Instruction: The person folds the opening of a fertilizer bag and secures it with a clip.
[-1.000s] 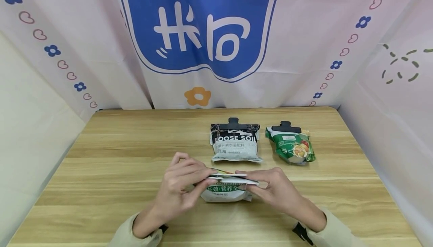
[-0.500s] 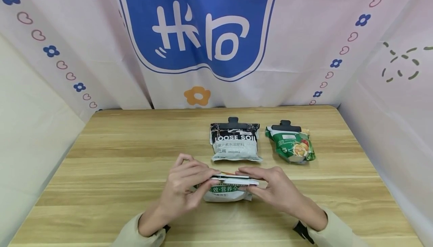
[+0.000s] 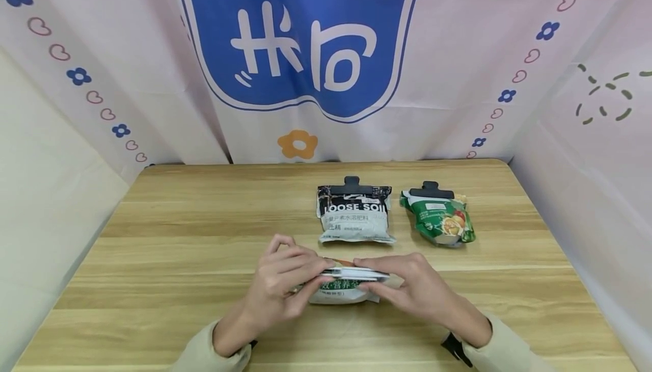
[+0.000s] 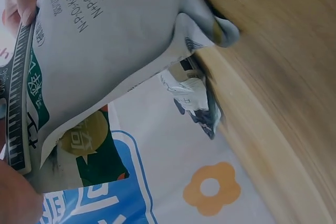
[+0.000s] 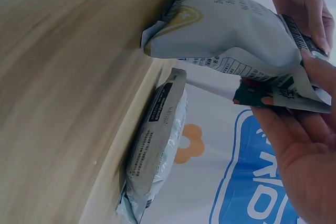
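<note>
A white and green fertilizer bag (image 3: 337, 296) stands on the table near the front, its top edge folded over into a flat strip. My left hand (image 3: 286, 277) pinches the strip's left part between thumb and fingers. At the right part my right hand (image 3: 419, 287) does the same, thumb on the near side. Along the folded top runs a dark band with pale stripes, seen in the left wrist view, where the bag's grey-white lower panel (image 4: 115, 40) faces the camera. The right wrist view shows the bag's underside (image 5: 226, 35) and a green printed flap behind the fold.
Behind the bag lies a black and white LOOSE SOIL bag (image 3: 356, 226), closed with a black clip (image 3: 351, 186). Right of it is a green pouch (image 3: 440, 222) with fruit pictures and another black clip (image 3: 431, 192). A printed curtain (image 3: 300, 123) hangs at the table's back edge.
My left hand has slid a little to the right along the bag's top. The dark gap between the folded layers has narrowed, and they now lie closer together. The two clipped bags stay put.
</note>
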The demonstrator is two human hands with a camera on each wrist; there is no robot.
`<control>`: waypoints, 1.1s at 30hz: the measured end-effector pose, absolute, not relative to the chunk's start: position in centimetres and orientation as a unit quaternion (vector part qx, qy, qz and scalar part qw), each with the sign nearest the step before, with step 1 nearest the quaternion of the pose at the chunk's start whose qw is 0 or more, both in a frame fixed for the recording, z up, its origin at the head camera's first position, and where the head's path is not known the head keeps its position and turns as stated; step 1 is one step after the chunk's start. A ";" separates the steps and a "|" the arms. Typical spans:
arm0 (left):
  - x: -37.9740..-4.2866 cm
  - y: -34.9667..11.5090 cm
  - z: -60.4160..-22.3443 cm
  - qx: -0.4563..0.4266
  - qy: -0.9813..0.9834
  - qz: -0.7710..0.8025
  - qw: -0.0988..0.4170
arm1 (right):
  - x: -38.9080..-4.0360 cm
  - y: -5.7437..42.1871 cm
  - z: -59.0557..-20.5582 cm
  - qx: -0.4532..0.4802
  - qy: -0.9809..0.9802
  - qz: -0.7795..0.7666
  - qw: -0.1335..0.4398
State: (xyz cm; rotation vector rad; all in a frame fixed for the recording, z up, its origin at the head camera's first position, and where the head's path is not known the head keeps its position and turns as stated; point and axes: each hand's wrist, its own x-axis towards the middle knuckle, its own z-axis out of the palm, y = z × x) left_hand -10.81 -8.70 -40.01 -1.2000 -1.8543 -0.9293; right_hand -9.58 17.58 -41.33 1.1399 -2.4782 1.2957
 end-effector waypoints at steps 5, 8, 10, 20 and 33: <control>-10.5 -8.8 -40.1 -0.480 -0.715 -0.348 0.370 | -9.4 17.5 -41.2 0.377 -0.816 0.432 0.069; -10.4 -8.9 -40.2 -0.482 -0.715 -0.346 0.371 | -9.3 17.5 -41.1 0.377 -0.818 0.429 0.071; -10.4 -8.9 -40.2 -0.480 -0.717 -0.347 0.367 | -9.3 17.5 -41.1 0.380 -0.817 0.426 0.073; -10.5 -9.3 -40.5 -0.474 -0.734 -0.352 0.337 | -9.3 17.4 -41.3 0.390 -0.813 0.425 0.076; -12.1 -12.5 -40.8 -0.446 -0.813 -0.344 0.148 | -9.4 17.6 -41.3 0.358 -0.841 0.397 0.083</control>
